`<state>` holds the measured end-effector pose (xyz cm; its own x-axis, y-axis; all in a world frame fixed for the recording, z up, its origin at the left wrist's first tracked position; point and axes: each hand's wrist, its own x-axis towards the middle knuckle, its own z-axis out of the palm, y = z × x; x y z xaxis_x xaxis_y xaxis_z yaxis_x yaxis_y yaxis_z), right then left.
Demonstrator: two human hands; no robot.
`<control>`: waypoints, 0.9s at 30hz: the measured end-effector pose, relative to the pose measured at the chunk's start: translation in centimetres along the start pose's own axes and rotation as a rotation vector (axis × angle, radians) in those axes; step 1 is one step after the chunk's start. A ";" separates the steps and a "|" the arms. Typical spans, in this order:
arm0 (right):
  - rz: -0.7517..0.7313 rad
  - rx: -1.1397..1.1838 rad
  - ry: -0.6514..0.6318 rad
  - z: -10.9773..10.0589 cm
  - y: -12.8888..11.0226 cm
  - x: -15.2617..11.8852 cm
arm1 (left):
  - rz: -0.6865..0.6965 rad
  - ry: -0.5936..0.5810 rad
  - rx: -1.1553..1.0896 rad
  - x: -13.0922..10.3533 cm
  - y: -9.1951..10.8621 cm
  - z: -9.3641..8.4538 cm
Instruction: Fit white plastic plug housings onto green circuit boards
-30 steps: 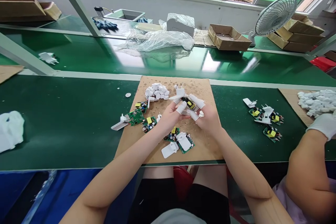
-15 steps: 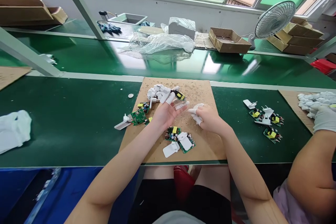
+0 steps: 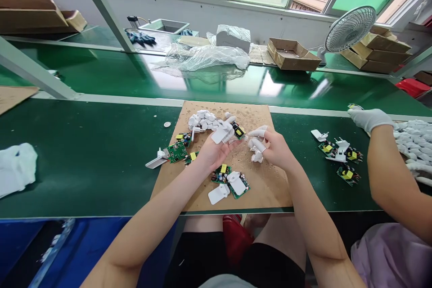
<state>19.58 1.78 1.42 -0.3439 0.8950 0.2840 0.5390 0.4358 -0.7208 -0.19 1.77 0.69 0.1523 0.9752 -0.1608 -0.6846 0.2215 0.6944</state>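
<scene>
My left hand, with white finger covers, is closed around a circuit board with a yellow component and a white plastic plate. Just to the right, my right hand has its covered fingers bent together in a pinch close to the board's end. Whatever lies between those fingertips is too small to name. Below the hands, more circuit boards and white plates lie on the cardboard sheet. Behind my left hand sits a heap of small white parts.
At the left, boards overlap the cardboard's edge. Several boards and plates lie on the green table to the right. A co-worker's gloved hand holds a small part beside a white pile. A fan stands behind.
My left hand has turned, so the white plate now faces up beside the board. My right hand has shifted slightly right. The co-worker's gloved hand has moved left and away, toward the back strip.
</scene>
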 end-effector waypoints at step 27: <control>0.151 0.273 0.239 1.9 -1.0 0.0 | 0.021 -0.015 0.025 0.2 -0.4 -0.9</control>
<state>17.60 1.13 0.98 -0.0701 0.9581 0.2778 0.3345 0.2849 -0.8983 -0.53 1.85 -0.29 0.1485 0.9796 -0.1356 -0.6696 0.2005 0.7151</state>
